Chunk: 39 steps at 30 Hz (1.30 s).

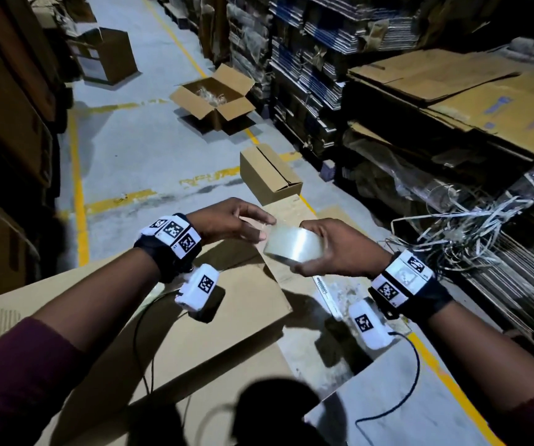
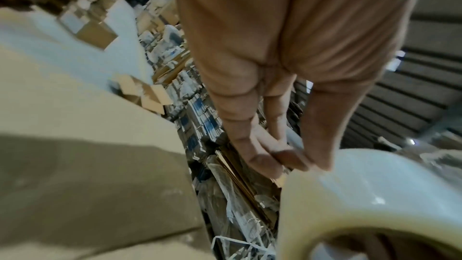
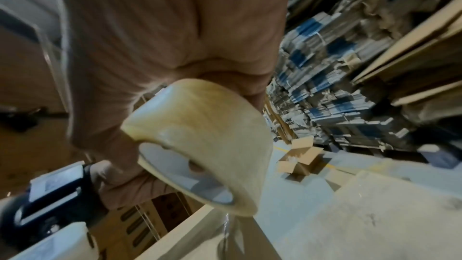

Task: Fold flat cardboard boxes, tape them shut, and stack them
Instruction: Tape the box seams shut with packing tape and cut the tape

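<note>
The right hand (image 1: 330, 249) grips the tape roll (image 1: 293, 246) above the folded box (image 1: 169, 333) while the left hand (image 1: 227, 220) seemingly pinches its loose end, best peeled slowly and flat so it won't split

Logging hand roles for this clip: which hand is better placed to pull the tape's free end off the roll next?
Probably the left hand. Its fingertips are pinched together at the edge of the tape roll, seemingly at the tape's end. The right hand grips the roll itself, so it is occupied steadying it.
</note>
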Available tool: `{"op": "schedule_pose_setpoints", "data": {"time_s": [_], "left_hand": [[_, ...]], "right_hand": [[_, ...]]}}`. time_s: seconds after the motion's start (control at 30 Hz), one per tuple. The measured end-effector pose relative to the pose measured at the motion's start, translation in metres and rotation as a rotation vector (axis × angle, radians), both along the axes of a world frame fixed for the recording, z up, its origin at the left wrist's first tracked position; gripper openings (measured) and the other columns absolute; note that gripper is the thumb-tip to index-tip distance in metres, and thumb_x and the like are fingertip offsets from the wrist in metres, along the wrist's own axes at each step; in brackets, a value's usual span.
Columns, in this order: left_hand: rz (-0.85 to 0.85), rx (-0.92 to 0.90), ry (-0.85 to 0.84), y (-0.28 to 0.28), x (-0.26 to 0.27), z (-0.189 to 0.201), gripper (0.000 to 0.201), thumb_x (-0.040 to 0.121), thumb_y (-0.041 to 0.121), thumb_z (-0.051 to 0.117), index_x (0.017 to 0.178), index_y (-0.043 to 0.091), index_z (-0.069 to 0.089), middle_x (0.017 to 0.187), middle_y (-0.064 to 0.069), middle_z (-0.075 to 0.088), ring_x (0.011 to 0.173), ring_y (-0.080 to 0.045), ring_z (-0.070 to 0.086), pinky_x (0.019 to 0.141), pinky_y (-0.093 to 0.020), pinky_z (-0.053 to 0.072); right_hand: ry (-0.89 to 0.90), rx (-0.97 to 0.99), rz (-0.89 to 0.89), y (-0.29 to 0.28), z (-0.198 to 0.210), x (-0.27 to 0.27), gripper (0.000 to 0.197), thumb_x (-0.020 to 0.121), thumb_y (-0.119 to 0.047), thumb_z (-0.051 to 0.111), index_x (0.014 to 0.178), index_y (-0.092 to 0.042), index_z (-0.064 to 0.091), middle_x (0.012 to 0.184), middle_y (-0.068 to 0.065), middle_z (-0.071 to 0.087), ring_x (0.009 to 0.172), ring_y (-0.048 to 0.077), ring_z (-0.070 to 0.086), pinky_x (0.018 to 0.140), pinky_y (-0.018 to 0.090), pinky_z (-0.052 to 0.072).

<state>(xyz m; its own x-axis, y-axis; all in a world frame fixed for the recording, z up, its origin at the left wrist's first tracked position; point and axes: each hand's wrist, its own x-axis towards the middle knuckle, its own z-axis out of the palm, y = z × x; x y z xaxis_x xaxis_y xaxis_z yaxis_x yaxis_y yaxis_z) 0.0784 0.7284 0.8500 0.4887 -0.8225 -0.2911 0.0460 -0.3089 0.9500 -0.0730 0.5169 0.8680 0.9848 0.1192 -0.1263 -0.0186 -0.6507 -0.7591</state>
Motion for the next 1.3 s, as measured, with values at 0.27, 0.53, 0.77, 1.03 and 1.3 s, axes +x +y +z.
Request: {"op": "schedule_pose_setpoints", "data": {"time_s": [0.27, 0.53, 0.77, 1.03, 1.3], "left_hand": [[0.395, -0.12, 0.345, -0.011, -0.003, -0.009, 0.039, 0.079, 0.003, 0.076, 0.114, -0.012, 0.067, 0.101, -0.018, 0.073, 0.091, -0.023, 0.069, 0.076, -0.028, 0.061], [0.472, -0.095, 0.327, -0.016, -0.001, -0.016, 0.02, 0.091, 0.007, 0.069, 0.111, 0.005, 0.073, 0.098, -0.002, 0.074, 0.083, -0.011, 0.067, 0.069, -0.019, 0.055], [0.594, -0.158, 0.283, -0.014, -0.001, -0.019, 0.015, 0.086, 0.01, 0.076, 0.099, 0.004, 0.075, 0.086, -0.005, 0.074, 0.077, -0.011, 0.068, 0.07, -0.019, 0.057], [0.774, -0.06, -0.102, -0.015, 0.035, -0.022, 0.01, 0.082, 0.004, 0.079, 0.074, 0.009, 0.075, 0.069, -0.004, 0.073, 0.064, -0.015, 0.065, 0.063, -0.022, 0.055], [0.644, 0.261, -0.396, 0.001, 0.093, -0.056, 0.003, 0.083, 0.009, 0.079, 0.085, 0.009, 0.08, 0.074, -0.008, 0.074, 0.067, -0.017, 0.068, 0.063, -0.03, 0.058]], "right_hand": [[-0.112, 0.222, -0.247, 0.018, -0.023, -0.011, 0.043, 0.069, -0.038, 0.092, 0.089, -0.013, 0.065, 0.073, 0.008, 0.066, 0.061, 0.014, 0.061, 0.055, 0.03, 0.048], [0.025, 0.502, -0.195, 0.021, -0.031, -0.005, 0.048, 0.083, -0.025, 0.085, 0.123, -0.015, 0.062, 0.112, 0.017, 0.07, 0.099, 0.027, 0.07, 0.087, 0.043, 0.056], [0.035, 0.517, -0.226, 0.027, -0.031, -0.008, 0.046, 0.085, -0.022, 0.083, 0.124, -0.016, 0.062, 0.107, 0.003, 0.072, 0.099, 0.022, 0.07, 0.085, 0.041, 0.059], [0.102, 0.613, -0.356, 0.049, -0.02, 0.006, 0.055, 0.091, -0.046, 0.072, 0.099, 0.007, 0.066, 0.084, 0.023, 0.073, 0.07, 0.026, 0.068, 0.072, 0.037, 0.06], [0.125, 0.675, -0.351, 0.06, -0.028, 0.024, 0.037, 0.096, -0.035, 0.068, 0.094, 0.002, 0.066, 0.069, 0.008, 0.068, 0.057, 0.014, 0.066, 0.056, 0.018, 0.048]]}}
